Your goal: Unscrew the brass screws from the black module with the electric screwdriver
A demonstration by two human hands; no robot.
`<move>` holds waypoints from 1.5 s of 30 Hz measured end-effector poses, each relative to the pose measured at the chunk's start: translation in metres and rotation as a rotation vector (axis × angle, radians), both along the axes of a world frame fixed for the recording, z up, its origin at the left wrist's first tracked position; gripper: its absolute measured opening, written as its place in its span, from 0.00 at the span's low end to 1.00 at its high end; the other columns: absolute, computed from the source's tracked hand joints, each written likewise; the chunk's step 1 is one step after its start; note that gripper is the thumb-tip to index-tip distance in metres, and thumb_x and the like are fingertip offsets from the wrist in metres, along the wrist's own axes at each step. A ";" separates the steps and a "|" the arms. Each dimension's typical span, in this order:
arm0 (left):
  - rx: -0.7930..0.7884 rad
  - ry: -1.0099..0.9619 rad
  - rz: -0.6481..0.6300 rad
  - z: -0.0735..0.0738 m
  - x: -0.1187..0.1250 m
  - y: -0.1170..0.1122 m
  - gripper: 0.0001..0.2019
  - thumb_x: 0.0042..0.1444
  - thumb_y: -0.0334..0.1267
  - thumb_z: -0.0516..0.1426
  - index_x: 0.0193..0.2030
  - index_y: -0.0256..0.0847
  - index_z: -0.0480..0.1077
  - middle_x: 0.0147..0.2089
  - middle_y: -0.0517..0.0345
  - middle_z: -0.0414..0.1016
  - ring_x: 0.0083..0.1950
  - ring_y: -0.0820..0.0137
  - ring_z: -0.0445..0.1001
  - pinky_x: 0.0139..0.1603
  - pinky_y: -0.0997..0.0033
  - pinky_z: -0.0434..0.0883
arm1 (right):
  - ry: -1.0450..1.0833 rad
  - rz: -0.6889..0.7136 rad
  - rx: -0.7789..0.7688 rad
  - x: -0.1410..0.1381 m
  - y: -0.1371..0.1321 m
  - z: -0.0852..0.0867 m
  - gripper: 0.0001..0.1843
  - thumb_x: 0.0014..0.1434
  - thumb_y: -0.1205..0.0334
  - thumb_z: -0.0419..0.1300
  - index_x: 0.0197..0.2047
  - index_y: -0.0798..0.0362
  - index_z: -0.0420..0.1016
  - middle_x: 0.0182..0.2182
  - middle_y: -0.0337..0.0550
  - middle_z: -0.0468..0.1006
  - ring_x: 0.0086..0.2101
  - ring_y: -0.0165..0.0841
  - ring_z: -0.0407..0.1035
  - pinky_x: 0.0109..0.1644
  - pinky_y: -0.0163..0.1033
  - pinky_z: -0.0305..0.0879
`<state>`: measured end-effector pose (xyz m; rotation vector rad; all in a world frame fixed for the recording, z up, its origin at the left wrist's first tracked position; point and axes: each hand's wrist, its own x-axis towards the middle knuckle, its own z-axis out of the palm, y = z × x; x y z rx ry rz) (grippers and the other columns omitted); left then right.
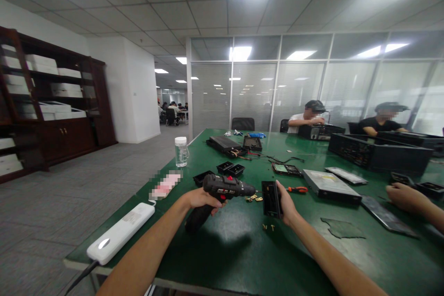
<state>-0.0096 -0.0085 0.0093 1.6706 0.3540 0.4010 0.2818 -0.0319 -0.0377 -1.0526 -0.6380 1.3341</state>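
My left hand (203,198) is closed round the grip of a black cordless screwdriver (222,192), its nose pointing right. My right hand (286,203) holds a small black box-shaped part (270,199) upright on the green table (243,249), just right of the tool's tip. A few small brass pieces (254,198) lie between tool and part, and two more brass pieces (268,227) sit nearer to me.
A white power strip (120,232) lies at the table's left corner, a clear bottle (181,151) farther back. Optical drives (330,186), black trays (229,169), an orange-handled screwdriver (297,189) and computer cases (378,153) cover the table. Another person's hand (405,196) rests at right. Two people sit at the far end.
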 end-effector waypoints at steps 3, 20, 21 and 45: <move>-0.004 0.003 0.007 0.001 0.000 -0.001 0.17 0.42 0.38 0.59 0.38 0.31 0.65 0.31 0.55 0.64 0.24 0.77 0.63 0.26 0.73 0.65 | -0.004 -0.003 0.015 0.000 0.000 0.000 0.19 0.46 0.44 0.53 0.26 0.54 0.68 0.16 0.38 0.69 0.17 0.32 0.65 0.22 0.37 0.62; 0.009 -0.004 -0.003 0.000 0.001 0.000 0.15 0.43 0.37 0.58 0.37 0.30 0.65 0.31 0.55 0.64 0.24 0.76 0.63 0.26 0.72 0.66 | 0.016 0.011 0.016 0.001 0.000 -0.001 0.20 0.45 0.43 0.54 0.25 0.53 0.68 0.16 0.38 0.70 0.17 0.31 0.65 0.22 0.37 0.62; 0.010 -0.006 -0.008 0.000 0.001 0.000 0.15 0.43 0.37 0.58 0.38 0.30 0.65 0.31 0.55 0.64 0.24 0.76 0.64 0.26 0.72 0.66 | 0.016 0.009 0.015 0.001 0.000 -0.001 0.20 0.44 0.43 0.54 0.25 0.53 0.68 0.16 0.38 0.70 0.17 0.31 0.65 0.22 0.37 0.62; 0.018 0.005 0.004 -0.004 -0.001 0.004 0.17 0.43 0.36 0.57 0.41 0.31 0.66 0.35 0.52 0.67 0.25 0.75 0.65 0.27 0.72 0.66 | 0.018 0.021 0.038 0.002 0.001 -0.003 0.20 0.44 0.43 0.54 0.25 0.53 0.68 0.16 0.38 0.71 0.18 0.32 0.66 0.22 0.37 0.62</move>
